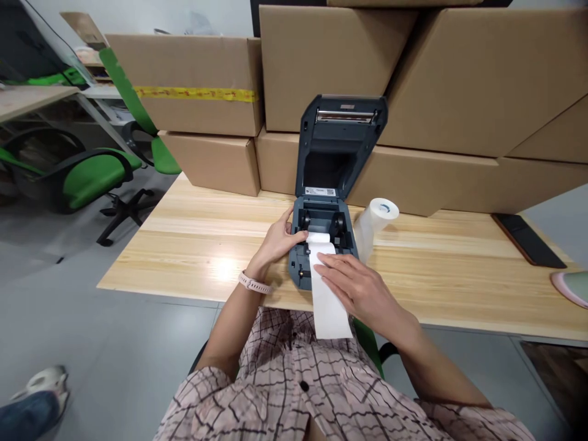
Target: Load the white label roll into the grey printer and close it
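A dark grey label printer (301, 278) stands on the wooden table with its lid (342, 144) raised. From a small white roll inside it, a white paper strip (328, 312) runs out over the printer's front and hangs past the table edge. My left hand (281, 237) is at the printer's left side, its thumb reaching in to the roll's left end and its other fingers mostly hidden behind the side wall. My right hand (356, 285) lies on the strip with its fingers stretched out. Right of the printer stands a white roll (384, 209) with loose translucent film beside it.
Cardboard boxes (335, 67) are stacked along the table's back edge. A dark phone (528, 240) and a pink-rimmed object (572, 286) lie at the right. Green chairs (94, 177) stand at the left. Another person's foot (48, 386) shows at lower left.
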A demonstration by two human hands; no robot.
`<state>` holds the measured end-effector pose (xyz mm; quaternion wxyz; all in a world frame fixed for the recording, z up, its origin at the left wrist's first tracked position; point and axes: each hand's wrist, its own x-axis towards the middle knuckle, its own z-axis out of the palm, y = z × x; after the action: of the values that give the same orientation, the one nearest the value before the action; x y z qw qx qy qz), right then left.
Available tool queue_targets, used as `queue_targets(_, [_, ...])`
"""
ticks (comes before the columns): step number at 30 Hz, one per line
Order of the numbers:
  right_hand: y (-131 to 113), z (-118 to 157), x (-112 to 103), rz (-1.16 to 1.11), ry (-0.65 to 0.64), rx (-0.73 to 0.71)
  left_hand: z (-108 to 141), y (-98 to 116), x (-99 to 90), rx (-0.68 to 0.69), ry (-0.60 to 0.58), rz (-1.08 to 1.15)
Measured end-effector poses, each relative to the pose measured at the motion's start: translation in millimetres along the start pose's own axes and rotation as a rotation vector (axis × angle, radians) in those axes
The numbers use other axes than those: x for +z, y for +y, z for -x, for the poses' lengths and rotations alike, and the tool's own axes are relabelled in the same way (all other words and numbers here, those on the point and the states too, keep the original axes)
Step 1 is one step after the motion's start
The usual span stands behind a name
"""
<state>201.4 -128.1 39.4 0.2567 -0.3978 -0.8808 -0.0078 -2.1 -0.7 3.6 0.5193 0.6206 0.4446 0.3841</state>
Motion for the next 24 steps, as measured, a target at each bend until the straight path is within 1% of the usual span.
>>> queue_targets(4, [-9, 4, 6, 0.073, 0.015, 0.030, 0, 0, 0.4, 0.003, -0.001, 0.018])
queue_targets(8, [-14, 4, 6, 0.125, 0.032, 0.025, -1, -2, 0.2, -0.013, 0.011, 0.023])
queue_targets(16, [-20, 6, 10, 0.100, 0.046, 0.058, -1, -3, -0.6, -0.008, 0.009, 0.009])
queue_targets(18, [-20, 8, 2, 0.032, 0.027, 0.080, -1, -4, -0.8, -0.012, 0.012, 0.013])
queue_targets(20, [-12, 6, -16, -0.161, -0.039, 0.056, -2, -4, -1.2, -0.013, 0.013, 0.019])
queue_targets(21, [-3, 1, -28, -0.269, -0.037, 0.053, -2, -5, -1.3, -0.011, 0.013, 0.025])
queue_targets(22, [10, -6, -39, -0.361, 0.001, 0.057, -2, -5, -1.2, -0.009, 0.014, 0.034])
queue_targets(23, [27, -18, -50, -0.414, 0.095, 0.111, -2, -5, -1.1, -0.005, 0.017, 0.047])
queue_targets(24, [47, -33, -59, -0.343, 0.312, 0.212, -2, -5, -0.8, 0.001, 0.025, 0.064])
